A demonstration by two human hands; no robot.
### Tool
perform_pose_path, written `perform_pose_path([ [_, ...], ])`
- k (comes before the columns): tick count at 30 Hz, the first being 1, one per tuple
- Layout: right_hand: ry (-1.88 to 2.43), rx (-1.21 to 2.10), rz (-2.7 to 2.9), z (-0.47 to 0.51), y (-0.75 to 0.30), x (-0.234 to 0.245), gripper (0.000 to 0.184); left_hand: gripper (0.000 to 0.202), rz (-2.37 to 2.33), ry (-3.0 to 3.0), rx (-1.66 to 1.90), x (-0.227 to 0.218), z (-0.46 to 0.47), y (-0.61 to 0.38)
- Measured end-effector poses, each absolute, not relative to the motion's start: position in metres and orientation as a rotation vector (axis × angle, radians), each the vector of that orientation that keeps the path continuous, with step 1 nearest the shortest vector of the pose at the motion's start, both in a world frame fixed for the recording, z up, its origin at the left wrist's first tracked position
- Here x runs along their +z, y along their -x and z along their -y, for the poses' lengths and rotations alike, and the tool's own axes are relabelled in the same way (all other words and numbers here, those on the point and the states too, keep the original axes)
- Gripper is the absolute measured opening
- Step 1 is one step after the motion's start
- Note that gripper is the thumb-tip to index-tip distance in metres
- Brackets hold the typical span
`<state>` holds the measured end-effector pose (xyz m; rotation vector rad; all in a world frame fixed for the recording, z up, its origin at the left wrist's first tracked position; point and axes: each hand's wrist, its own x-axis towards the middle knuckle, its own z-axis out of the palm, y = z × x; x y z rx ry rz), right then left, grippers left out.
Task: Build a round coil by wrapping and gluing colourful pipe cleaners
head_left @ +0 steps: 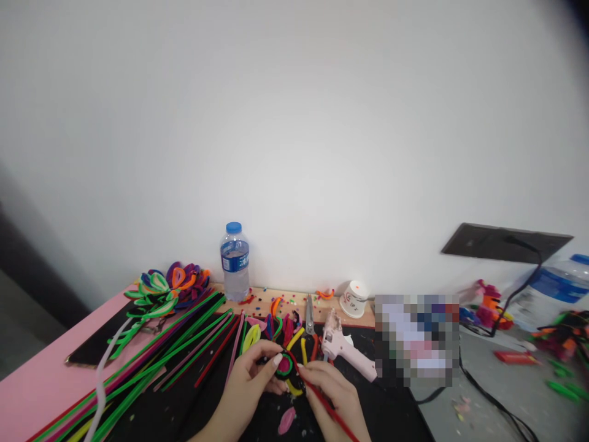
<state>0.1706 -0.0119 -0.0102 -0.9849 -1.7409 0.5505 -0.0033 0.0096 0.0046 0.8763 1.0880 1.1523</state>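
Note:
A round coil of pipe cleaner (pixel 285 364), pink in the middle with green and black rings around it, is pinched between the thumb and fingers of my left hand (pixel 243 383). My right hand (pixel 335 396) grips a red pipe cleaner (pixel 338 420) whose upper end runs along the coil's right edge. Just beyond my hands lie scissors (pixel 310 316), blades toward the wall, and small bent pipe-cleaner loops (pixel 251 337). A pink oval loop (pixel 286 420) rests on the black mat (pixel 239 423) below my fingers. My fingers partly hide the coil.
Long pipe cleaners (pixel 151 368) spread across the left side, near finished flowers (pixel 159 288) and a dark phone-like slab (pixel 92 344). A water bottle (pixel 235 264) and an upturned paper cup (pixel 354 299) stand by the wall. Right of my hands lie a glue gun (pixel 345 347) and a black cable (pixel 490 393).

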Motion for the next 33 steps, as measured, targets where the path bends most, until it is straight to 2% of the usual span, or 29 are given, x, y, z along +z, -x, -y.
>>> perform_pose_path([
  [15,0.966,0.438,1.875,0.0161,-0.1673,-0.0075,0.033,0.029,-1.036,-0.91,1.166,-0.0035,-0.0104,0.005],
  [20,0.97,0.404,1.87,0.014,-0.1712,-0.0114,0.038,0.034,-1.048,-0.846,1.159,-0.0026,-0.0125,0.0049],
  [28,1.044,0.454,1.801,0.0122,-0.1767,-0.0113,0.033,0.035,-1.037,-0.822,1.16,-0.0032,-0.0138,0.0059],
  [33,1.011,0.343,1.86,0.0123,-0.1749,-0.0149,0.034,0.036,-1.043,-0.801,1.161,-0.0039,-0.0123,0.0053],
])
